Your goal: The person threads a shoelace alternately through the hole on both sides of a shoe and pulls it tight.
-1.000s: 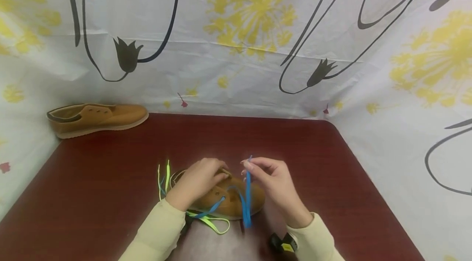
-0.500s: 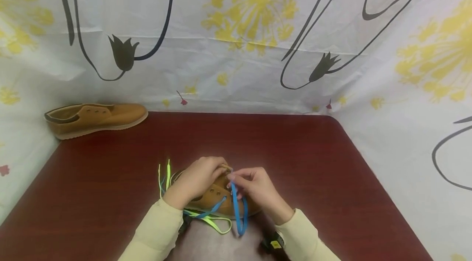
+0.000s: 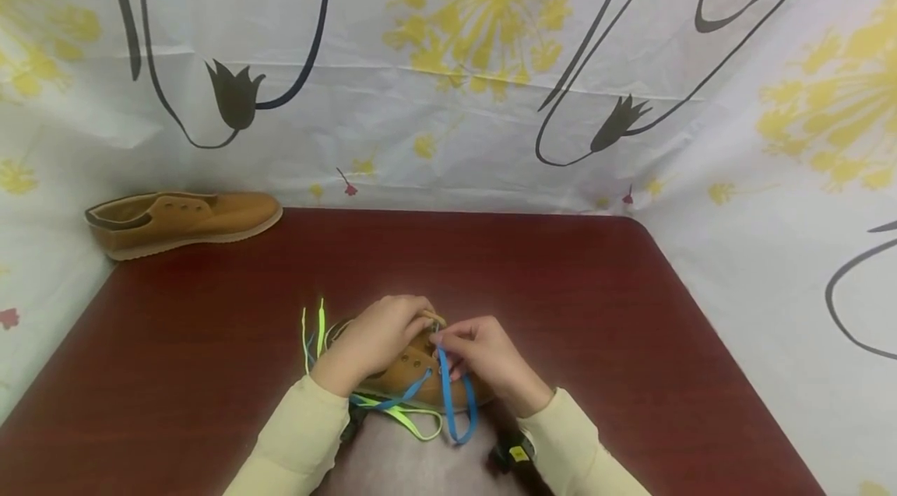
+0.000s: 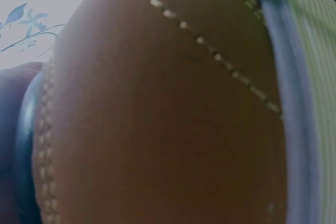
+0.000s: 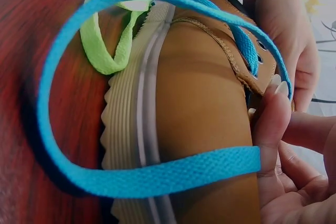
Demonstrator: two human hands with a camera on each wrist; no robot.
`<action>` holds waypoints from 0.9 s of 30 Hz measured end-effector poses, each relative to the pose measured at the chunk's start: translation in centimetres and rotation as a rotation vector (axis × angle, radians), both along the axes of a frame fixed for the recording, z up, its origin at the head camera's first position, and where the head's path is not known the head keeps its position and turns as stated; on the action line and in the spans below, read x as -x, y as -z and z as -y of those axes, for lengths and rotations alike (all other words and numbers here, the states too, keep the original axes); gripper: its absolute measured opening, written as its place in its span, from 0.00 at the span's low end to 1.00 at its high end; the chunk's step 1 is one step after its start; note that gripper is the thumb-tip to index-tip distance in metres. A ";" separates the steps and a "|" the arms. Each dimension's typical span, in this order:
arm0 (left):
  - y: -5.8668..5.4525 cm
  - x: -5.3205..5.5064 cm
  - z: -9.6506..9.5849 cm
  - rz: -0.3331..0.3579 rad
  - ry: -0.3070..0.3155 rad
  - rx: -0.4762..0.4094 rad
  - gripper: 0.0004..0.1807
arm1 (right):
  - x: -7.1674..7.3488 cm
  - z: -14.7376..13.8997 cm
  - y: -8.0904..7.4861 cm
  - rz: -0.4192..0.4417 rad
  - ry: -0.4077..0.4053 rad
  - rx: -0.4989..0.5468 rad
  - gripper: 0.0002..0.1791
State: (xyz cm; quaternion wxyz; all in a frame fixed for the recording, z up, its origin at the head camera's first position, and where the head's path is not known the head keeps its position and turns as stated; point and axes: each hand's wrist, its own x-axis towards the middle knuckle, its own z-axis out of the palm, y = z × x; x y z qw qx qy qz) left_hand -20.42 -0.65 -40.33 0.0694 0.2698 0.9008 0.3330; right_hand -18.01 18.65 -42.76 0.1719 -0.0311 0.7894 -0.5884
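A tan lace-up shoe (image 3: pixel 402 371) lies on the table, its toe to the right. My left hand (image 3: pixel 378 336) is over the shoe's top, its fingers gripping the far eyelet flap (image 3: pixel 436 318). My right hand (image 3: pixel 487 356) pinches the end of a blue shoelace (image 5: pixel 47 103) at the flap's eyelets. The lace hangs in a wide loop over the shoe's near side and passes through a near-side eyelet. Smooth stitched leather (image 4: pixel 157 103) fills the left wrist view. A neon green lace (image 5: pixel 93 51) forms a loop by the sole.
A second tan shoe (image 3: pixel 185 219), without laces, stands at the back left corner. Green lace tips (image 3: pixel 321 317) stick up left of the near shoe. Patterned cloth (image 3: pixel 420 130) hangs around the dark red table (image 3: pixel 561 286). A wrist camera (image 3: pixel 515 453) sits under the right sleeve.
My right hand has moved left and slightly down to the flap, bringing the blue lace end to it; the hanging lace has widened into a loop. My left hand has stayed on the shoe.
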 end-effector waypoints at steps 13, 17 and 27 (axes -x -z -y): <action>-0.2 -0.1 0.0 0.033 -0.026 -0.023 0.09 | -0.1 0.3 -0.5 0.035 0.007 0.020 0.15; -0.3 -0.1 0.0 0.034 -0.021 -0.029 0.09 | -0.2 0.2 -0.6 0.040 0.009 0.024 0.15; -0.2 -0.1 -0.1 0.038 -0.008 -0.028 0.09 | 0.0 0.0 -0.3 0.044 0.005 0.013 0.15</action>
